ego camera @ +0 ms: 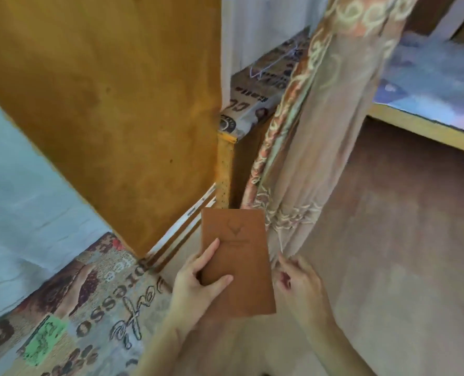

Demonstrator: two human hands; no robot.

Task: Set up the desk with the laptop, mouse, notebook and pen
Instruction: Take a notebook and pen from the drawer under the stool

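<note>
1. My left hand (198,283) holds the brown notebook (239,264) by its left edge; the thumb lies on the cover and the other fingers are closed around behind it.
2. The notebook is in the air, low in the middle of the view, with the cover facing me. There is a small antler mark on the cover.
3. My right hand (298,283) is just beside the right edge of the notebook. Its fingers are loosely curled and hold nothing; whether they touch the edge I cannot tell.
4. Behind the notebook stands an orange-brown wooden panel (103,104), and to the right hangs a patterned curtain (306,158).
5. At lower left is a printed cloth (95,308) with letters on it.
6. The picture is blurred.
</note>
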